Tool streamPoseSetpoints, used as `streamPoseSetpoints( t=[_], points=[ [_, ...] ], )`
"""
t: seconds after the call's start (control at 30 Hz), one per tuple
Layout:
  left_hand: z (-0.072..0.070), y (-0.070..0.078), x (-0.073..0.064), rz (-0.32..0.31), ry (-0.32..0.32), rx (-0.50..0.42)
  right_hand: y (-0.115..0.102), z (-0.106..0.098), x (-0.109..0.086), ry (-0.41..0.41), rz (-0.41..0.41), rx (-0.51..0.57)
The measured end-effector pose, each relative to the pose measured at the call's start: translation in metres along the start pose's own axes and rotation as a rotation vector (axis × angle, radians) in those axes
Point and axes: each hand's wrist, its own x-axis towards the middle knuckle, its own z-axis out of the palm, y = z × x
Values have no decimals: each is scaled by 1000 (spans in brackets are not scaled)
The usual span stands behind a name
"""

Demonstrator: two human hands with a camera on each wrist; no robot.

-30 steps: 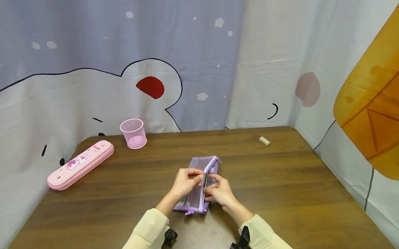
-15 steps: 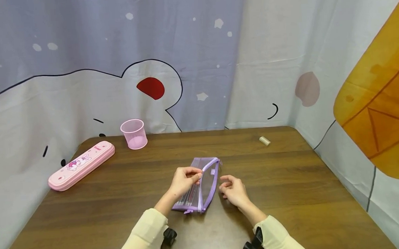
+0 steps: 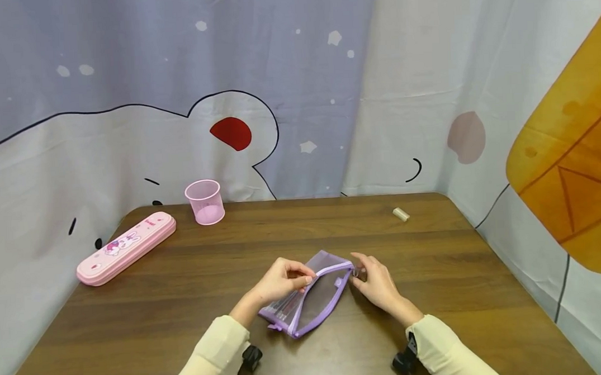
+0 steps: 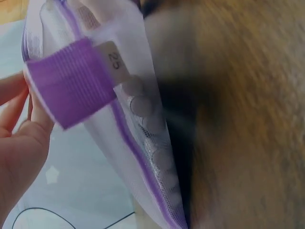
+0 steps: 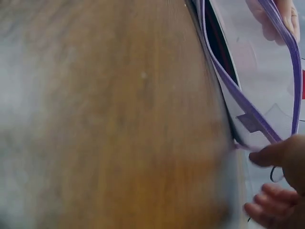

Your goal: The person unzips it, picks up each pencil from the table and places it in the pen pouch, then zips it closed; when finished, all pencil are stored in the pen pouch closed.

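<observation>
A see-through purple mesh pencil pouch (image 3: 320,298) lies on the table with its zipped mouth gaping. Slim pens or pencils show faintly through its left side, and the left wrist view shows their round ends (image 4: 143,106) and a flat end marked 25 behind a purple fabric tab (image 4: 71,83). My left hand (image 3: 283,280) pinches the pouch's upper zipper edge. At the far right corner my right hand (image 3: 380,282) holds the zipper end between thumb and fingers; a small ring-like pull (image 5: 275,174) hangs there. The exact fingertip contact is partly hidden.
A pink pencil case (image 3: 127,248) with a rabbit print lies at the table's left edge. Beside it stands a pink translucent cup (image 3: 205,203). A small pale eraser-like block (image 3: 401,214) sits at the back right. A printed curtain (image 3: 306,97) hangs behind the table.
My right hand came out of the pouch mouth, moved right, then reached the zipper's far end. The pouch has turned, its far corner shifting right. My left hand keeps its pinch.
</observation>
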Motion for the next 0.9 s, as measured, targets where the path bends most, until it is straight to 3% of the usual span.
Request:
streamPoseSetpoints(
  t=[0.2,0.43,0.63,0.7,0.77,0.9],
  points=[
    [-1,-1,-2,19,-76,33,0,0,-1,63,-276,-27],
    [-7,-6,-20,44,-181,160,-1,1,-3,122,-400,10],
    [-21,-11,-57,155,-231,530,0,3,-7,113,-414,30],
    [-23,-13,-70,197,-220,659,0,2,-8,111,-402,38],
    [-24,-14,-81,202,-207,764,0,0,-8,116,-398,47],
    [-19,-15,-93,236,-144,940,0,-1,-7,141,-398,71]
  ],
)
